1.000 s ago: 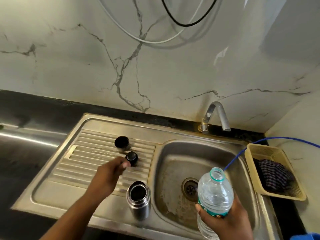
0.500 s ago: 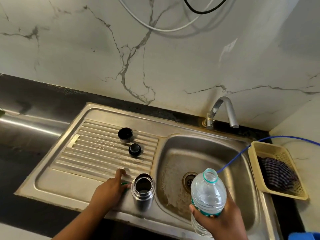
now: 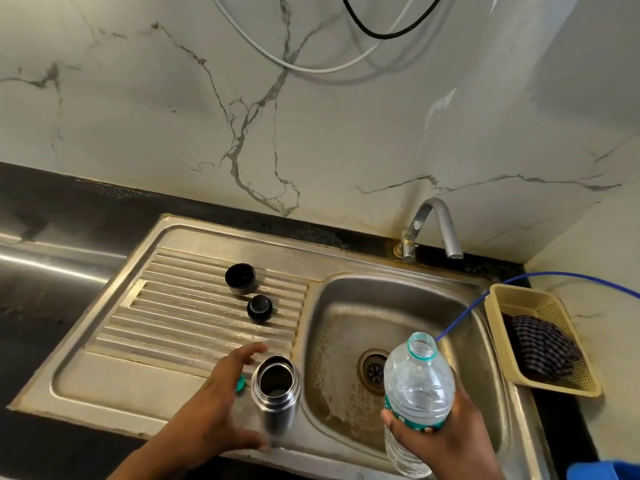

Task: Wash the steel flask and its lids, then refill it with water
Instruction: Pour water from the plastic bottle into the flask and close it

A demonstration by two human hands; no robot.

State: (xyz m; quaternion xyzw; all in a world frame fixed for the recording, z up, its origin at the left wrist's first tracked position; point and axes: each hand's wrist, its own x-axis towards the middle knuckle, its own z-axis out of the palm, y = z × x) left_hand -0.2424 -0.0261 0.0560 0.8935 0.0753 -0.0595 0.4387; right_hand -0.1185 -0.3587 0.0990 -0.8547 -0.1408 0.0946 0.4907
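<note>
The only label in my view was the teal and orange band [image 3: 412,423] low on the plastic bottle [image 3: 419,379]; its print was too small to read. My right hand [image 3: 446,443] gripped that bottle by its lower half, uncapped, neck tilted toward 11 o'clock over the basin [image 3: 346,306]. My left hand [image 3: 221,403] was open, fingers spread and cupped at 9 o'clock of the steel flask [image 3: 277,400]; I could not tell whether it touched. The flask stood upright and open on the sink's front edge, with a small green cap [image 3: 240,383] between it and my palm. At 11 o'clock from the flask, on the ribbed drainboard [image 3: 180,317], lay the black stopper [image 3: 259,308], and just beyond it the cup lid [image 3: 240,279], mouth up. The steel sink sat in a dark surface [image 3: 52,209] under a veined marble wall [image 3: 173,116], with the tap [image 3: 433,226] at 1 o'clock. At 3 o'clock a yellow basket [image 3: 498,299] held a checked cloth [image 3: 540,344], and a blue tube [image 3: 460,317] ran over its rim into the basin.
</note>
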